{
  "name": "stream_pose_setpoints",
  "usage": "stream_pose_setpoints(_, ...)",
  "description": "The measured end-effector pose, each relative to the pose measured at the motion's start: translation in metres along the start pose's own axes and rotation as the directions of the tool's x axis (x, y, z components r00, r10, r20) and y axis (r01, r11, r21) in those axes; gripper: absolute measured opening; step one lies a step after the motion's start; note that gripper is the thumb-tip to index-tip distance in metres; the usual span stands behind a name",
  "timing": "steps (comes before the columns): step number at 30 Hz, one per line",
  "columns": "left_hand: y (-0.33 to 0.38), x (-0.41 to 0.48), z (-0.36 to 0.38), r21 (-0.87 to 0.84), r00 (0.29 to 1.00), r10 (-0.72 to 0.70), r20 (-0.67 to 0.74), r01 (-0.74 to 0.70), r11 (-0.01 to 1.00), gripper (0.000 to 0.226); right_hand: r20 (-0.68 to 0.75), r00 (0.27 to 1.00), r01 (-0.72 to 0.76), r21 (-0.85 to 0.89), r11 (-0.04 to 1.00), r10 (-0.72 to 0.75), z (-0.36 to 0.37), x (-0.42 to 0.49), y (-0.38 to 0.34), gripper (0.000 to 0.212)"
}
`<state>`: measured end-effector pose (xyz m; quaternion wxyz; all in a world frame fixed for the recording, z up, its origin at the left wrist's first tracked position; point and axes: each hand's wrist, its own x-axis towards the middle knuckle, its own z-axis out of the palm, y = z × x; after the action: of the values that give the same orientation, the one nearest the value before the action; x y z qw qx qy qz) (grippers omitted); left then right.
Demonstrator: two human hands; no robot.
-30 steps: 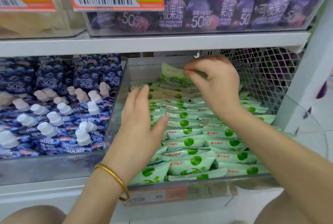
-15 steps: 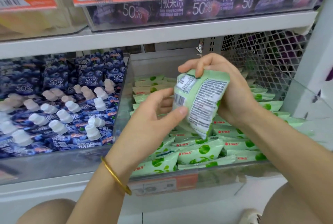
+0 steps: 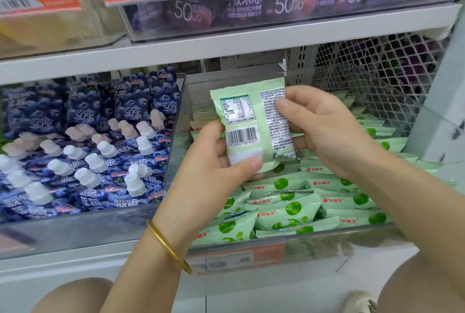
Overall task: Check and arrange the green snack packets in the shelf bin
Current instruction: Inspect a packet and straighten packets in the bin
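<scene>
- A second ago we had both hands down in the bin (image 3: 352, 239), the left flat on the rows and the right reaching to the far end. Now one green packet (image 3: 251, 124) is lifted out and held above the stock.
- Half a second ago it was tilted; now it stands upright, its back facing us with the barcode and printed panels in view.
- We judge this to be the checking part: one packet is being read, and arranging the rows (image 3: 289, 209) waits.
- Our left hand (image 3: 214, 169), wearing a gold bangle (image 3: 168, 247), grips the packet's lower left corner, thumb across the bottom front, fingers behind.
- Our right hand (image 3: 324, 131) pinches the right edge, thumb on the print, fingers curled behind.
- Both forearms reach in from the near side over the bin's front wall.
</scene>
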<state>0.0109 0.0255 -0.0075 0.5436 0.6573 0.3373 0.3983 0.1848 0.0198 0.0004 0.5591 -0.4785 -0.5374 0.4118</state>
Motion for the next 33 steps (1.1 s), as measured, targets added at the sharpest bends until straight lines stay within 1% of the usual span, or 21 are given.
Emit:
stream_pose_setpoints(3,-0.0003,-0.0004,-0.0011,-0.02,0.999,0.012,0.043,-0.011,1.0,0.055,-0.015,1.0,-0.001,0.009,1.0,0.001,-0.0013,0.0004,-0.0012,0.015)
stream_pose_setpoints(9,0.0002,0.0001,-0.0017,-0.053,0.997,0.026,0.072,-0.022,0.998,0.061,-0.014,1.0,-0.003,0.032,0.999,0.003,-0.0006,0.0011,-0.002,0.014)
stream_pose_setpoints(21,0.0029,-0.0009,-0.0022,-0.068,0.998,0.024,0.06,-0.02,0.997,0.063,-0.019,0.999,-0.035,0.107,0.994,0.038,-0.0001,0.0016,-0.0025,0.014)
stream_pose_setpoints(27,0.004,-0.0002,-0.0012,-0.038,1.0,0.009,0.02,-0.008,0.999,0.067,-0.049,0.997,-0.05,0.134,0.99,0.057,0.0006,0.0008,-0.0038,0.013)
stream_pose_setpoints(29,0.003,0.0001,0.0004,0.008,0.999,0.016,-0.029,-0.016,1.0,0.067,-0.063,0.996,-0.051,0.135,0.989,0.06,0.001,0.0009,-0.004,0.012)
stream_pose_setpoints(30,0.0022,-0.0001,0.0014,0.058,0.997,0.035,-0.072,-0.031,0.998,0.064,-0.068,0.996,-0.052,0.14,0.989,0.062,0.0012,0.0007,-0.0044,0.011)
stream_pose_setpoints(31,0.001,-0.0005,0.0022,0.145,0.99,0.075,-0.123,-0.056,0.988,0.061,-0.069,0.996,-0.054,0.152,0.987,0.065,0.0017,0.0002,-0.0049,0.011)
stream_pose_setpoints(32,-0.0003,-0.0009,0.0034,0.269,0.977,0.131,-0.168,-0.083,0.96,0.057,-0.065,0.996,-0.056,0.172,0.984,0.068,0.0026,-0.0004,-0.0053,0.011)
stream_pose_setpoints(33,-0.0015,-0.0016,0.0046,0.41,0.961,0.203,-0.19,-0.11,0.905,0.053,-0.054,0.996,-0.058,0.199,0.978,0.07,0.0034,-0.0009,-0.0056,0.011)
